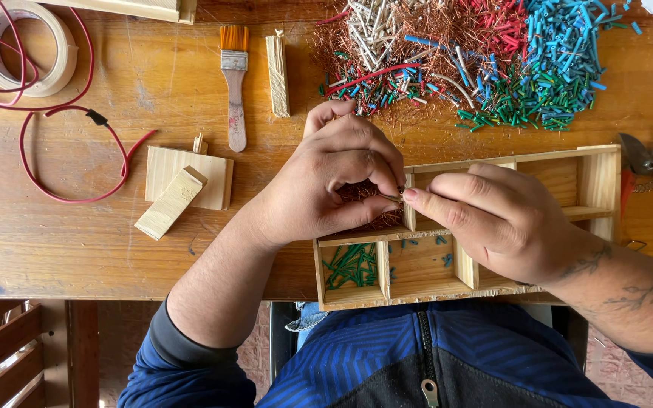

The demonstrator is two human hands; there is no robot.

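1. A short green wire piece (393, 198) is pinched between the fingertips of both hands, above the far-left compartment of the wooden divided tray (602, 175). Its long axis appears to run roughly left to right, though most of it is hidden by the fingers.
2. The left hand (334, 181) is curled tight, thumb and forefinger closed on the left end of the piece; the right hand (493, 219) meets it from the right, forefinger and thumb pressed to the other end. Neither hand is nearer: both touch it.
3. Directly beneath the pinch, the compartment is seen to hold bare copper strands (376, 219).
4. In the near-left compartment green insulation bits (351, 266) are gathered; a few blue bits (443, 243) lie in the middle compartments. The far-right compartments look bare.
5. Far of the tray, a mixed heap of cut wire pieces (478, 60), red, blue, green, white and copper, is spread on the wooden table (77, 242).
6. A pair of red-handled cutters (648, 162) lies to the right.
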